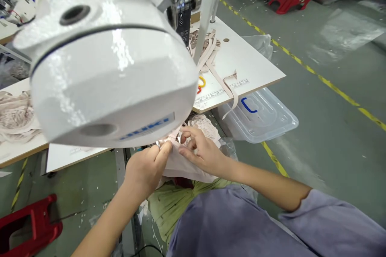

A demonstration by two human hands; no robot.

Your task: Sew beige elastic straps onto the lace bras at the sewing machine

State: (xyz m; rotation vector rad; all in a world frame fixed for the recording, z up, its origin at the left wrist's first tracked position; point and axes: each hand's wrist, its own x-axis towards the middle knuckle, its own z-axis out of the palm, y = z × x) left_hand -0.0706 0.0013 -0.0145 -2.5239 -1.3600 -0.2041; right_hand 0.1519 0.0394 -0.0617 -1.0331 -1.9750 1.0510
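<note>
Head view: left hand [147, 168] and right hand [200, 150] meet under the white sewing machine head [105, 68]. Fingers of both hands pinch the pale pink fabric piece [183, 168] just below the machine, above the person's lap. Pink elastic strips [217, 72] lie on the white surface [247, 64]; a clear plastic bin [262, 116] sits beside it.

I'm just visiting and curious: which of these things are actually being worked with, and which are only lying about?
In use:
- left hand and right hand, both pinching the pale pink fabric piece
- white sewing machine directly above it

Lying about:
- loose pink straps
- clear plastic bin
- red stool
- lace pieces
</note>
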